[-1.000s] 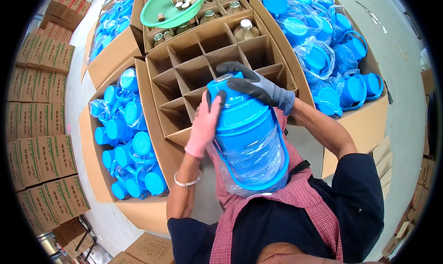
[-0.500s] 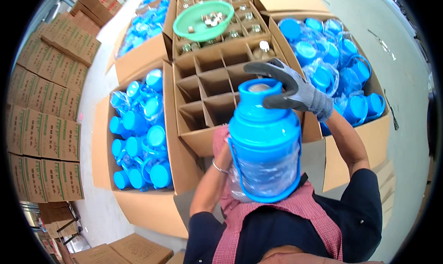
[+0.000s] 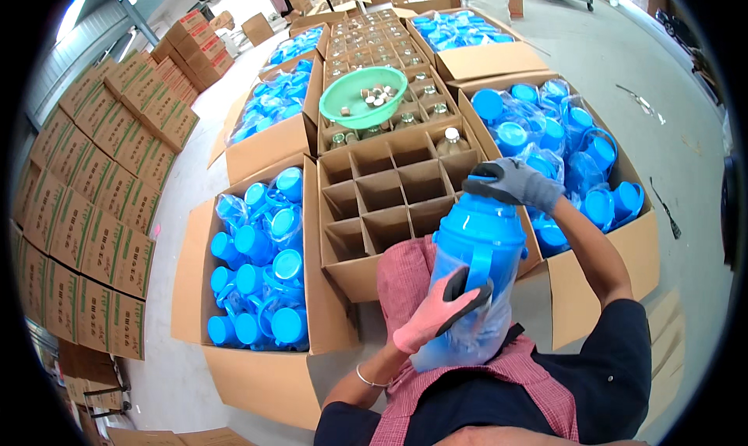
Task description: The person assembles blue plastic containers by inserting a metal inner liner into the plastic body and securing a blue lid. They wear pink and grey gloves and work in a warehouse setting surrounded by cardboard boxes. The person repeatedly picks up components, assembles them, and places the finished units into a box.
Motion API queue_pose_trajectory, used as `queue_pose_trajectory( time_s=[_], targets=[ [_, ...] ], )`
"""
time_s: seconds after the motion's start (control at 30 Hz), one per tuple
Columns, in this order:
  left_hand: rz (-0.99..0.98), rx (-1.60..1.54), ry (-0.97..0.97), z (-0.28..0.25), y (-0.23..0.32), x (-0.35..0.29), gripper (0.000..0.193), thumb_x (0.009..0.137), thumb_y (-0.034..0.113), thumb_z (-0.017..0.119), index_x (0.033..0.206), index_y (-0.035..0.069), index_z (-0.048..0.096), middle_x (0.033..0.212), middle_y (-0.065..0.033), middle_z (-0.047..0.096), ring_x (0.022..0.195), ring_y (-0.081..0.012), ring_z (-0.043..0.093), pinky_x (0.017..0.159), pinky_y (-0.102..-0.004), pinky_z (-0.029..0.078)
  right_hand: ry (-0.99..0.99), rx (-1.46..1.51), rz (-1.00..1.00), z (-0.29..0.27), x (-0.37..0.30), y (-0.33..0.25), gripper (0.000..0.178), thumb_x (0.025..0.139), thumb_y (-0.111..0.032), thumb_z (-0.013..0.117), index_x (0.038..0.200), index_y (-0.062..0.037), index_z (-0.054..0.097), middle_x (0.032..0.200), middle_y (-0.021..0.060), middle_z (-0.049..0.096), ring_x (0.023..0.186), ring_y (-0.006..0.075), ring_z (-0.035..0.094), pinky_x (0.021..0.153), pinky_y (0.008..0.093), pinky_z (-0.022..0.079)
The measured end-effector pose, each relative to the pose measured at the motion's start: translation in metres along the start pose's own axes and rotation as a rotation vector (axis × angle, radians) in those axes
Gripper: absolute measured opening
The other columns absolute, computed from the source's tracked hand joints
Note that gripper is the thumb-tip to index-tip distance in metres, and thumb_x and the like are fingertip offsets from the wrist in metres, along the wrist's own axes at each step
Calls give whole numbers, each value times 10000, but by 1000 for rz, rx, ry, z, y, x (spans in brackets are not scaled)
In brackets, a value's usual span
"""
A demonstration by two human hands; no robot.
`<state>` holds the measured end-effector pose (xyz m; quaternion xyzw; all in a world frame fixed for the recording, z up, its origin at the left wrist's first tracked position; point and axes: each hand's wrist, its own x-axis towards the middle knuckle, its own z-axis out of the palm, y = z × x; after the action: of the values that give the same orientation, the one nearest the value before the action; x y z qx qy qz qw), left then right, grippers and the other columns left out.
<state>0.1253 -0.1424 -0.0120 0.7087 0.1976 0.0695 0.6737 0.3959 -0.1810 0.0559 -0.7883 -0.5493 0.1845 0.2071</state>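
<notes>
A blue thermos flask [image 3: 479, 243] stands slightly tilted in front of my chest, its lower body covered in clear plastic film. My left hand [image 3: 444, 310], in a pink glove with dark fingertips, wraps round the side of the flask near its blue handle. On top, my right hand [image 3: 518, 183], in a grey glove, is closed over the flask's neck; a bit of blue shows under the fingers, and the mouth is hidden. Just beyond the flask is a divided carton [image 3: 354, 278] with bare compartments and one clear bottle with a white top [image 3: 452, 142] in its far right corner.
A green basin [image 3: 343, 117] with several small stoppers rests over glass bottles in the carton behind. Open cartons of blue flask parts flank me at left [image 3: 312, 290] and right [image 3: 615, 236]. Stacked cartons [image 3: 86, 236] line the far left.
My left hand has come round to the front side of the flask, which has turned. My right hand has closed over the top, hiding the mouth. The view has tipped up.
</notes>
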Motion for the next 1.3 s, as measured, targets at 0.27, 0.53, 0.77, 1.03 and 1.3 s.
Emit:
queue_pose_trajectory(
  time_s=[0.27,0.53,0.77,1.03,1.3],
  targets=[
    [58,-6,-256,-10,11,-6,653,918,466,591,1293,-59,490,1170,-141,591,1086,-195,553,963,-320,427,-57,494,-324,-10,-18,16,566,871,-443,648,1269,-48,575,1191,178,612,1128,280,573,987,373,430],
    [40,-424,-297,-39,-4,-9,627,924,411,596,1316,-63,472,1184,-168,595,1133,-219,557,1002,-339,417,39,328,-554,-26,-27,-12,518,882,-428,642,1252,-73,571,1181,181,607,1103,328,590,970,400,448],
    [5,-350,-14,-27,-18,-19,604,909,388,621,1310,-40,473,1153,-167,605,1047,-210,582,910,-329,466,-107,-37,-114,-40,-36,-42,676,839,-575,613,1284,-69,555,1258,215,563,1161,380,553,991,442,425],
    [-63,348,-153,7,1,-25,881,839,535,657,1371,-115,391,1354,-293,484,1297,-363,456,1100,-416,331,-156,131,-195,-11,-12,-16,557,857,-413,691,1257,-44,574,1215,143,594,1141,206,557,981,363,434],
    [285,685,151,26,-11,-28,723,853,503,663,1256,-80,519,1128,-196,623,1076,-250,607,966,-352,465,59,194,-162,14,-6,-5,437,877,-426,628,1149,-84,650,962,141,689,956,277,655,853,399,493]
  ],
)
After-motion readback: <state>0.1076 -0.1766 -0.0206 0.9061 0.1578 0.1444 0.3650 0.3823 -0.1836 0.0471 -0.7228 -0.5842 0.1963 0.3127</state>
